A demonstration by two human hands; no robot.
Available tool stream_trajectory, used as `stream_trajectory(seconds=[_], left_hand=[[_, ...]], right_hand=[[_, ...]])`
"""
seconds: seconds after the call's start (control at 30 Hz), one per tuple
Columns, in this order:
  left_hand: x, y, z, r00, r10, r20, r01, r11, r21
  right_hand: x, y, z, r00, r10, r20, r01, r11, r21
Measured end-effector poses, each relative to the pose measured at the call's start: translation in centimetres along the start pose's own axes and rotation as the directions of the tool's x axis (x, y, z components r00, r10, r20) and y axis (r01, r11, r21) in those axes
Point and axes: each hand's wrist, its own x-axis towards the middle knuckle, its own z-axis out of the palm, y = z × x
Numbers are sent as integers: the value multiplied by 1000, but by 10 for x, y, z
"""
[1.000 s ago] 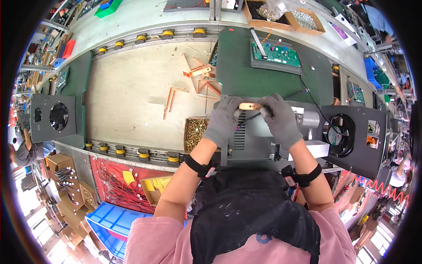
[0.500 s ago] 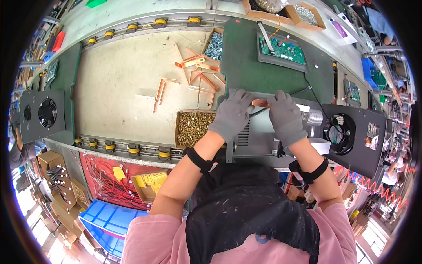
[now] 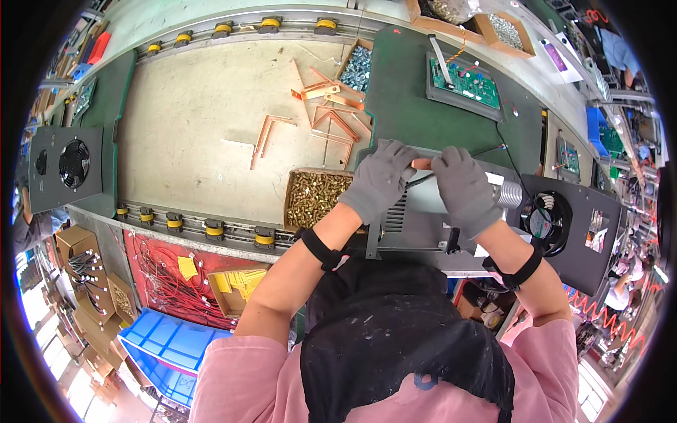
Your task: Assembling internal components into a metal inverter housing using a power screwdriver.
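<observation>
My left hand (image 3: 383,178) and my right hand (image 3: 462,187), both in grey gloves, are closed on the ends of a small copper piece (image 3: 422,164). Its middle shows between the fingertips; the gloves cover the rest. Beneath them lies a dark grey metal chassis (image 3: 417,243) with vent slots and a silvery part inside. A black cable (image 3: 421,179) runs just under the copper piece. Beside my right hand is a ribbed metal cylinder (image 3: 509,193). Farther right, a dark panel (image 3: 591,257) carries a black fan (image 3: 544,215).
A box of brass screws (image 3: 315,201) stands left of the chassis. Bent copper strips (image 3: 337,127) lie beyond it, near a box of silvery fasteners (image 3: 357,69). On the green board (image 3: 398,92) sits a circuit board (image 3: 469,86). Rollers (image 3: 214,228) line the bench's near edge.
My hands keep hold of the copper piece over the chassis, the right one slightly lower. The whole view has shifted a little, so the bench items appear farther right.
</observation>
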Motion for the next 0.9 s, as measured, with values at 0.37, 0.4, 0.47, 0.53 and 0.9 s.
stream_trajectory(seconds=[0.37, 0.4, 0.47, 0.53, 0.9], left_hand=[[2, -5, -1, 997, 43, -69, -46, 998, -51], [1, -5, -1, 997, 49, -63, -54, 996, -73], [1, -5, -2, 997, 44, -56, -47, 997, -65], [1, -5, -3, 998, 34, -44, -36, 998, -60], [1, -3, -7, 998, 31, -47, -33, 999, -41]], right_hand=[[6, 9, -15, 973, 191, -133, -55, 745, 664], [8, 6, -12, 982, 155, -105, -61, 794, 604], [10, 3, -7, 991, 97, -87, -43, 874, 483], [11, 3, -5, 993, 30, -118, 26, 892, 451], [1, 16, 2, 990, 112, -88, -32, 775, 631]])
